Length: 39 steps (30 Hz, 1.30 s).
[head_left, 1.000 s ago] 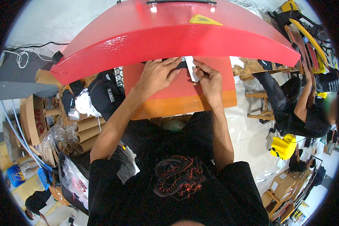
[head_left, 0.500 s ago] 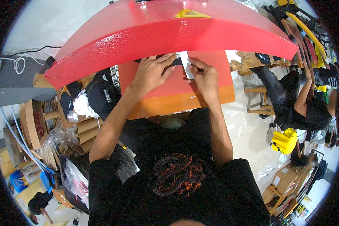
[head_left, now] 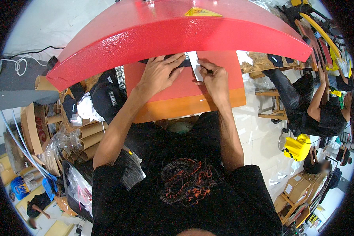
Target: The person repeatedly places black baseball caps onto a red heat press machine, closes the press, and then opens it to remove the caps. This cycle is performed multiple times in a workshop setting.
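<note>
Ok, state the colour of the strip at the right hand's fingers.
The strip is white, best seen in the head view.

left: cardboard tubes piled, clear plastic against them, white cloth farther off. right: wooden stool, person in black close to it, yellow item, kind unclear, pale tiled floor. near right: brown box by wooden rack.

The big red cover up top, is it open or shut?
Open. The red cover isn't down on the red pad: the pad's top shows, with the left hand and right hand over it.
</note>
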Motion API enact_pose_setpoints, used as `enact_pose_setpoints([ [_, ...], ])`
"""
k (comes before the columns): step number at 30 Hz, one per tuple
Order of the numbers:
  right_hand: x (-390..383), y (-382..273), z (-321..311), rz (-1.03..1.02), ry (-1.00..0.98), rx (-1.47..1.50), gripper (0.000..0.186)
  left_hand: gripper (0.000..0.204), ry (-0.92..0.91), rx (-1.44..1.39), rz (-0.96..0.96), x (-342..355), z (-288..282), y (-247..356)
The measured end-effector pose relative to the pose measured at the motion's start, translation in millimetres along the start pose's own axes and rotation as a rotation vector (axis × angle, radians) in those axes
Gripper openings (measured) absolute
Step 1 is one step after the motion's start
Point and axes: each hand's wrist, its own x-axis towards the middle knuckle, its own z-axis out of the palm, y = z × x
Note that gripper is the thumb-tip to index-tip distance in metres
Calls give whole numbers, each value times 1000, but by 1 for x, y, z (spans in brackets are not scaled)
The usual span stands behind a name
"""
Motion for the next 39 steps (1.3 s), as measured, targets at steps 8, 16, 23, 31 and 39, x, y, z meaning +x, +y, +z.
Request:
enact_pose_setpoints([
  [8, -1, -1, -1, 10, -6, 37, 29, 43, 6, -6, 11, 1, -1, 0],
  [16, -1, -4, -1, 24, -8, 15, 30, 45, 4, -21, 12, 1, 1, -3],
  [23, 4, 35, -46, -183, 211, -292, 29, 44, -26, -14, -5, 2, 0, -3],
  [31, -10, -4, -71, -514, 310, -811, 16, 44, -23, 12, -10, -2, 3, -4],
  [39, 82, -9, -17, -778, -285, -717, 23, 45, -63, -5, -5, 3, -4, -2],
])
